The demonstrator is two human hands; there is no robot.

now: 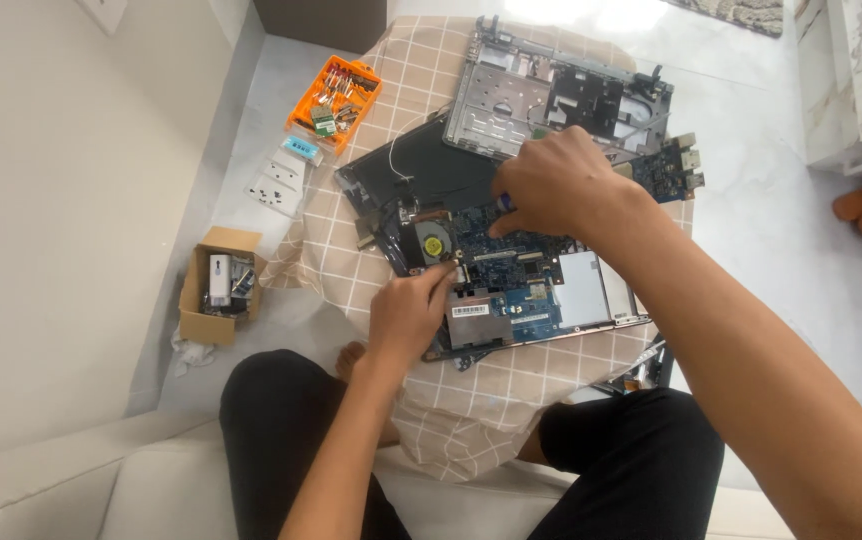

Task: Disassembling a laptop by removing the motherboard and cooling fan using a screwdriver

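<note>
Laptop base (541,290): opened up, blue circuit board bare, lying on a checked cloth (451,400) over a low desk in front of the seated person.
Right hand (551,185): closed around a blue-handled tool (502,203), its tip hidden, over the board's upper part.
Left hand (406,315): fingers pinched together at the board's edge just below the round fan (433,243); whether it holds anything, I cannot tell.
Beyond: grey laptop cover (551,95), small separate board (676,165).
Floor, left: orange parts tray (334,92), cardboard box (216,285).
</note>
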